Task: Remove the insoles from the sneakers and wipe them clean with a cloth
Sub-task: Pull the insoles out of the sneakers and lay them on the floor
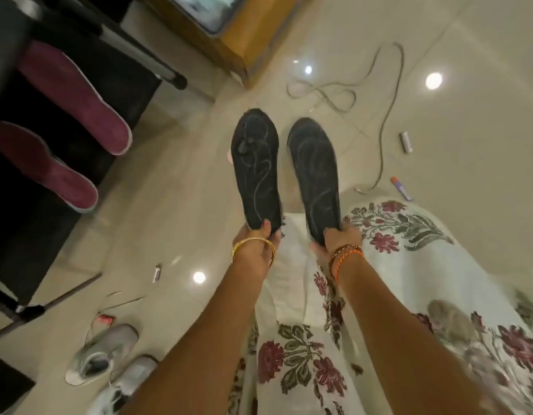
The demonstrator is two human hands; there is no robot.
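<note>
Head view: you hold one dark insole in each hand, heel ends pinched, toes pointing away from you.

Your left hand grips the heel of the left insole; your right hand grips the heel of the right insole. Both insoles hang side by side above the tiled floor, apart from each other. Two grey sneakers lie on the floor at lower left, near your left arm. Two maroon insoles rest on a dark stand at upper left. A loose cord trails across the floor beyond.
</note>
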